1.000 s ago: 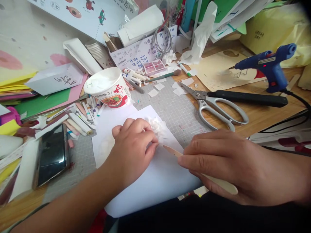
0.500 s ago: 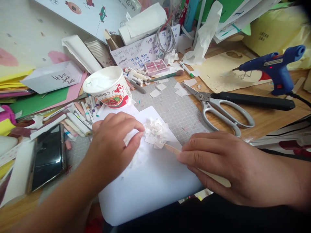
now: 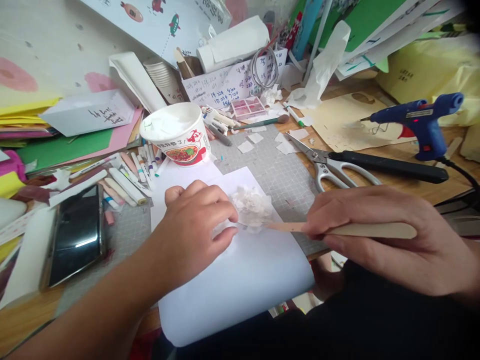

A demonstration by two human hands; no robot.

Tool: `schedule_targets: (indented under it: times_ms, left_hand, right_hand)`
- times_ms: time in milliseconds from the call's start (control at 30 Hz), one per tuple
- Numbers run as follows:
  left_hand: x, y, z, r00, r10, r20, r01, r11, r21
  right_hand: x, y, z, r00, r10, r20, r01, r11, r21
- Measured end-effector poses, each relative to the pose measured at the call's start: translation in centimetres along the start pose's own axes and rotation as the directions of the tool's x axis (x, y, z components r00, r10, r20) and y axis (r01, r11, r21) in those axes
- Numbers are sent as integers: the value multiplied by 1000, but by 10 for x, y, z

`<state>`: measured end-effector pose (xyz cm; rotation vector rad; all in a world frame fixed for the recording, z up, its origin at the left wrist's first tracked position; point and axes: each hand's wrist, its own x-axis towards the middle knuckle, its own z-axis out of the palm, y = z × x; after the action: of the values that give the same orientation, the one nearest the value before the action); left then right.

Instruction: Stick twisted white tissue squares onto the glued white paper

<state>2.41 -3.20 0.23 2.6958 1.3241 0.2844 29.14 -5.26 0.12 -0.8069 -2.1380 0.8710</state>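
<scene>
My right hand is closed round a flat wooden craft stick, held nearly level. The stick's narrower tip reaches the lower right edge of a clump of torn, crumpled white paper. The clump lies on a large white sheet, whose near edge curls over the table's edge. At the clump's left side is my left hand, fingers bent, with thumb and index fingertip apart. More white scraps are partly hidden behind that hand.
Behind the sheet stands a paper noodle bowl holding something white. Scissors and a blue glue gun lie to the right. Markers and a phone are at left, on a grey cutting mat.
My right hand has turned and shifted right, showing more of the stick, now more level. My left thumb and index finger have parted at the paper clump. The view has shifted slightly.
</scene>
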Motion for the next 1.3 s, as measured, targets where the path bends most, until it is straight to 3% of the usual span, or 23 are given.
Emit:
schedule_targets:
  times_ms: [233,400,600,933,1300]
  left_hand:
    - [1,7,4,999,-32,-4,32,999,-17]
    - [0,22,18,998,-64,11,62,994,94]
    - [0,23,25,1000,-22,-13,24,986,168]
    - [-4,31,22,990,75,-123,-69,996,51]
    - [0,26,23,999,6,-36,1,979,202]
  right_hand:
    - [3,-5,3,1000,-30,3,30,992,-124]
    - [9,-4,8,1000,-20,4,21,994,-104]
    - [9,-3,11,998,14,56,-9,995,-98]
    - [9,-5,2,998,66,-23,-68,995,-73]
    - [10,-4,1,998,64,-13,-65,995,-74]
